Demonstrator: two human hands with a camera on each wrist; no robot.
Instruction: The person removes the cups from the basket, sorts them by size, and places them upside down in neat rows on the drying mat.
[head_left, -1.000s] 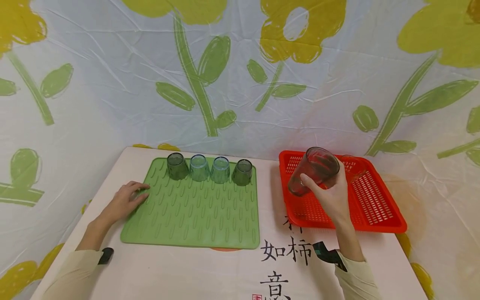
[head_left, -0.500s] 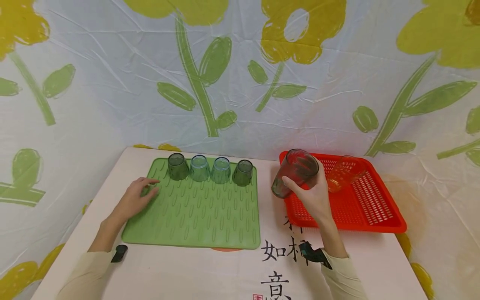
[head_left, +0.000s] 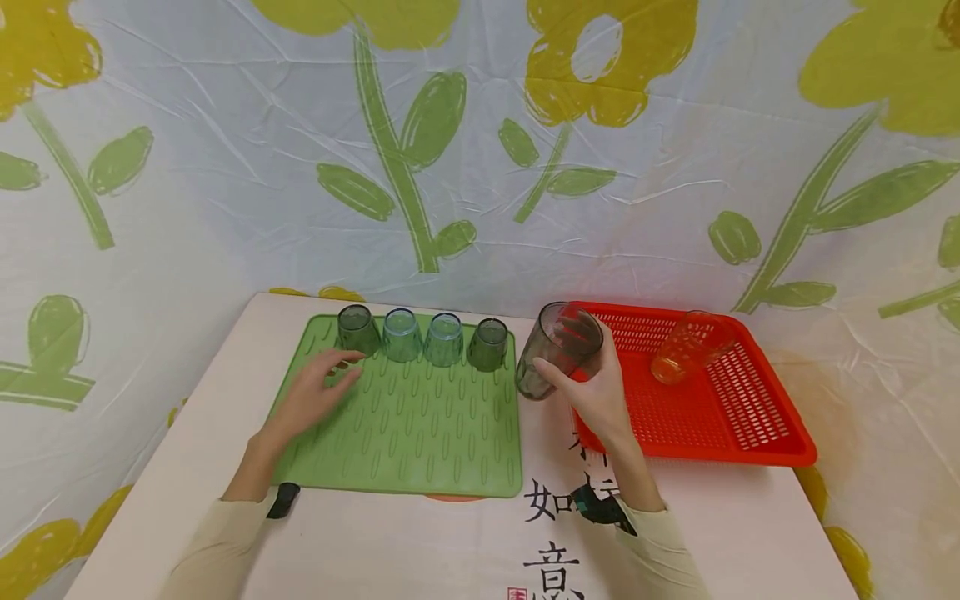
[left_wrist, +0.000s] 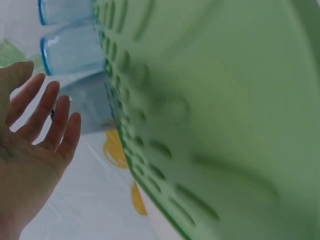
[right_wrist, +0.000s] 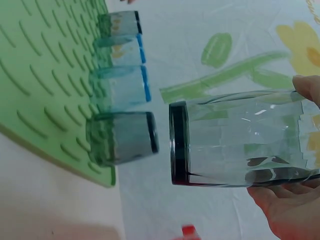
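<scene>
My right hand [head_left: 603, 402] grips a tall smoky grey drinking glass [head_left: 542, 362], tilted with its wide rim up, in the gap between the green mat and the red basket. In the right wrist view the thick base of this glass [right_wrist: 235, 140] points toward the row of glasses. My left hand [head_left: 311, 396] hovers over the left part of the mat, fingers relaxed and holding nothing. Just beyond its fingertips stands a short dark glass [head_left: 358, 329]. Two light blue glasses [head_left: 401, 337] and another dark glass [head_left: 488, 346] continue the row, all upside down.
The ridged green drying mat [head_left: 420, 433] covers the left of the table. A red plastic basket [head_left: 690, 454] stands on the right, with a clear glass [head_left: 686, 350] lying tilted inside. A flower-printed cloth [head_left: 480, 167] hangs close behind the table.
My right hand has carried the tall grey glass left, from over the basket to beside the mat. My left hand has moved right, from the mat's left edge to above it.
</scene>
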